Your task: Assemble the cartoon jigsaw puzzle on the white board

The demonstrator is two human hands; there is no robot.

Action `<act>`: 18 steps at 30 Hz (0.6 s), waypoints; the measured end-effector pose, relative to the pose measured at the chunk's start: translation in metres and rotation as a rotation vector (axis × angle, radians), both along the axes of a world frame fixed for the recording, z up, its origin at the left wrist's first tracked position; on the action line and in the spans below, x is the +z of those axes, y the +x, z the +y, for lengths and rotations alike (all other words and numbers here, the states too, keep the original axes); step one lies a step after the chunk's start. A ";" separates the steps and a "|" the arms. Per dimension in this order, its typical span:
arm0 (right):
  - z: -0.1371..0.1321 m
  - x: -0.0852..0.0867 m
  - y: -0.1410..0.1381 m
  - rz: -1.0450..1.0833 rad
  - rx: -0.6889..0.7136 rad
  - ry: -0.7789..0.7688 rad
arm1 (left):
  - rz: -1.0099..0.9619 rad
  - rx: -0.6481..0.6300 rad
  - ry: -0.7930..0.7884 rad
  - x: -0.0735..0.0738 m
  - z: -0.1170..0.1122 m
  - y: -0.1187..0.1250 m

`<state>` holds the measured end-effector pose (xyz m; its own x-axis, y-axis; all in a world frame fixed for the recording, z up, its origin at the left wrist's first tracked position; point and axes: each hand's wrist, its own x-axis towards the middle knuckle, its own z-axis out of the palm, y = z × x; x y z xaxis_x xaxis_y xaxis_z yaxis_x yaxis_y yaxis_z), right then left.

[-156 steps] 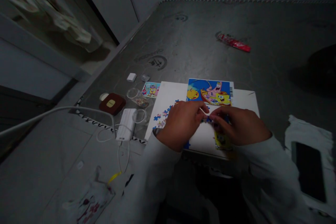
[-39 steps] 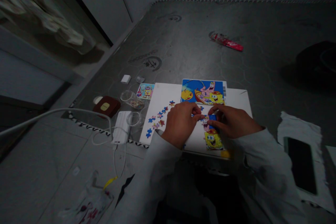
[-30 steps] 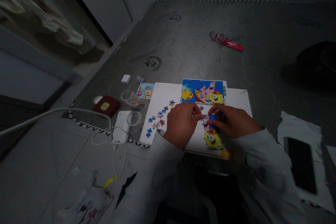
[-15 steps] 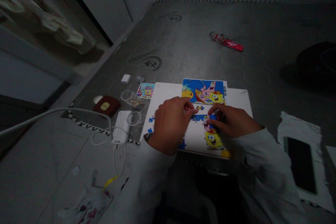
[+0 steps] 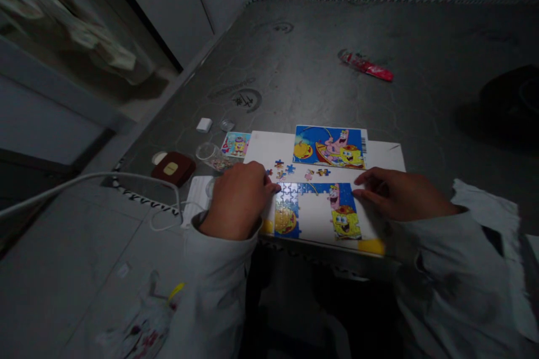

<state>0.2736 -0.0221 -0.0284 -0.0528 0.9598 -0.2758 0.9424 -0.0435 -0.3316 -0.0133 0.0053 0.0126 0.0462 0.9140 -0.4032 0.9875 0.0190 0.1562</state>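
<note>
Jigsaw of small blue, yellow and white cartoon pieces (image 5: 342, 216), partly joined, lies on the near edge of a flat white board (image 5: 261, 146). Assembled patches show a yellow sponge figure, a pink starfish figure and a blue top strip.

Left hand (image 5: 238, 199): fingers curled, tips touching the jigsaw's upper left corner; cannot tell whether a piece is pinched.

Right hand (image 5: 400, 193): flat, loose, fingertips resting on the jigsaw's right edge.

Loose coloured pieces (image 5: 295, 170) just beyond.

Farther: rectangular printed cartoon reference card (image 5: 330, 146), barcode on its right edge, digits unreadable.

Far off on the grey table (image 5: 315, 67): red crumpled wrapper (image 5: 366, 65).
</note>
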 end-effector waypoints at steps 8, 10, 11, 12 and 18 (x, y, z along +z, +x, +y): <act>0.001 -0.003 0.003 -0.003 0.017 0.012 | -0.026 -0.007 0.017 -0.008 0.003 0.004; 0.003 -0.005 0.004 0.020 0.033 0.009 | -0.020 0.000 0.031 -0.008 0.002 0.005; 0.004 -0.005 0.004 0.030 0.048 -0.004 | -0.019 0.003 0.035 -0.008 0.002 0.006; 0.005 -0.005 0.003 0.037 0.062 -0.019 | -0.020 0.004 0.036 -0.008 0.002 0.006; 0.005 0.000 -0.003 0.034 0.026 -0.038 | -0.042 -0.019 0.022 -0.008 0.003 0.003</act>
<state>0.2702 -0.0174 -0.0286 -0.0875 0.9468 -0.3097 0.9317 -0.0322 -0.3618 -0.0102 0.0082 0.0047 0.0803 0.9213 -0.3805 0.9802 -0.0036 0.1981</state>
